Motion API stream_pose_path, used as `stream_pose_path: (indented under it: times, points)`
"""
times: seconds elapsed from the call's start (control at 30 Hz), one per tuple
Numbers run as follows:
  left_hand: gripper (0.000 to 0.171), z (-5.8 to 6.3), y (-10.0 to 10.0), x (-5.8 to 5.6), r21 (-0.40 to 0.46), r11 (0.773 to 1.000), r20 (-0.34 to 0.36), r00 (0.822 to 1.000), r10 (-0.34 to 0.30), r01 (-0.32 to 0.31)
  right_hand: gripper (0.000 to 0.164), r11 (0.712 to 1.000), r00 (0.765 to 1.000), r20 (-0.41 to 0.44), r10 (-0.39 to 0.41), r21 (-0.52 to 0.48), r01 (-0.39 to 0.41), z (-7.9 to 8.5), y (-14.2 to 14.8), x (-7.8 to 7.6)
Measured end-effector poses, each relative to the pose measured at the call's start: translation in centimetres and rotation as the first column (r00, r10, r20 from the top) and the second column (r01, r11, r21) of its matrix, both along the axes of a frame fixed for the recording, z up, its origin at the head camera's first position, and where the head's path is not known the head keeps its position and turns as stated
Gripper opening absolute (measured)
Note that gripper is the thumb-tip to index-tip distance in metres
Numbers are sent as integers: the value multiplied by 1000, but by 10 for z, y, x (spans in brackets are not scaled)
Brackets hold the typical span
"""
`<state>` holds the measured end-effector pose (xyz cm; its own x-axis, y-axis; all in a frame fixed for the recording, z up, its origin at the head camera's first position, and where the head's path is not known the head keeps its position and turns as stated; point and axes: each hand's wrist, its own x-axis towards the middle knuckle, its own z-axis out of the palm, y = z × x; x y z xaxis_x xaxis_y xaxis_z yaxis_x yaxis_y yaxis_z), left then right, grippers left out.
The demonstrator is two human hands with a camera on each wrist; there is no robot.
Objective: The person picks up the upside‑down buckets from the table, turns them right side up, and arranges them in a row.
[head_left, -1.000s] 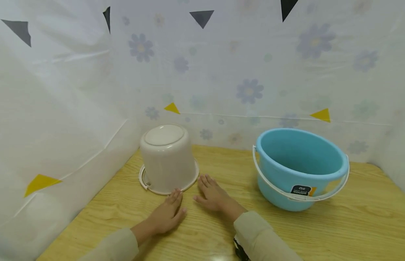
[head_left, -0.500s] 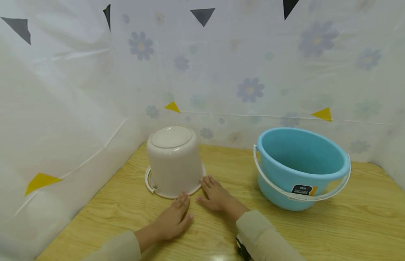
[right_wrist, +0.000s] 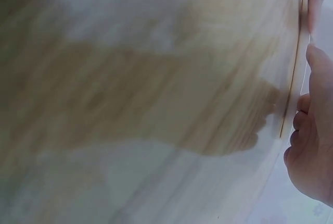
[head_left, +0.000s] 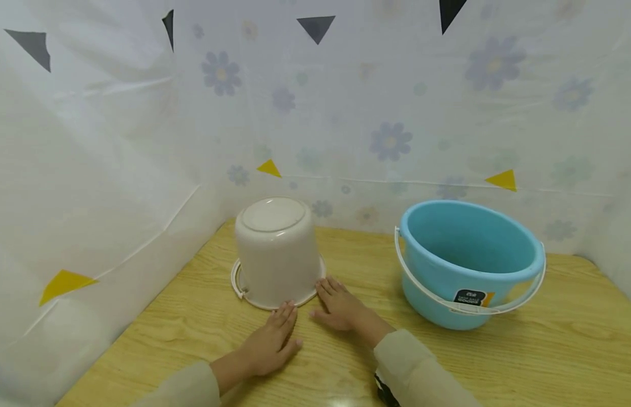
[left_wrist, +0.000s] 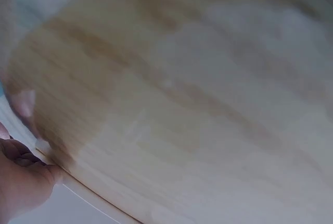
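Note:
In the head view a cream-white bucket (head_left: 277, 254) stands upside down on the wood-grain table (head_left: 183, 316), its base facing up and its handle (head_left: 236, 282) lying at the left of the rim. My left hand (head_left: 266, 345) lies palm down, fingers straight, with the fingertips at the front of the rim. Fingers extended, my right hand (head_left: 340, 305) touches the rim's right front side. Neither hand grips anything. The wrist views show mostly the tabletop close up, with part of the left hand (left_wrist: 23, 185) and of the right hand (right_wrist: 315, 130) at the frame edges.
A light blue bucket (head_left: 468, 299) stands upright at the right, its white handle (head_left: 427, 291) hanging down in front. Pale flowered sheeting (head_left: 340, 102) encloses the table behind and at the sides. Something dark (head_left: 383, 390) shows under the right sleeve.
The upturned bucket has slid a little to the right across the table. Both hands have shifted slightly right, fingers still at its rim. The blue bucket has stayed in place.

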<state>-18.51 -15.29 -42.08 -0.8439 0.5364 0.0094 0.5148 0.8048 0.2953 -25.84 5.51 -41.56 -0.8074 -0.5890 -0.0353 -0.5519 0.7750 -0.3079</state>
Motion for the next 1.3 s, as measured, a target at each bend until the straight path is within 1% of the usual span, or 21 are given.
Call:
stream_pose_path:
  times: [0.1,0.27,0.33,0.43,0.57,0.67,0.8,0.93,1.07,1.17,1.3]
  points:
    - [69,1,-1,-2,2,1000,-1,1000,10,-10,70,1000,1000,0,3,1,-3,1,2,2]
    - [69,1,2,-3,-10,999,-27,999,33,-33,71,1000,1000,-6,8,20,-8,1,5,7]
    - [69,1,4,-2,-15,999,-28,998,51,-52,71,1000,1000,-6,8,19,-8,1,5,9]
    - [72,3,7,1,-20,995,-6,995,102,-102,70,1000,1000,0,2,-1,-2,1,5,13]
    - [75,5,8,4,-10,980,8,980,200,-200,69,999,1000,3,-12,-30,12,2,5,19]
    - [73,5,6,2,12,964,-7,964,267,-267,68,999,1000,-2,-10,-43,10,3,6,23]
    - [73,3,-1,-3,21,947,10,948,319,-319,67,998,1000,-12,11,-56,-11,1,9,24]
    - [74,3,-5,-5,13,942,52,941,334,-335,68,998,999,-33,23,-52,-25,-1,14,21]
    - [73,5,-6,-6,20,943,57,942,332,-333,69,999,999,-46,13,-30,-15,-2,16,15]
    - [73,5,-6,-6,20,943,61,942,330,-332,70,1000,1000,-22,-11,-16,11,0,16,11]
    - [74,5,-6,-6,12,945,78,943,325,-327,71,999,999,3,-33,3,33,2,18,11]
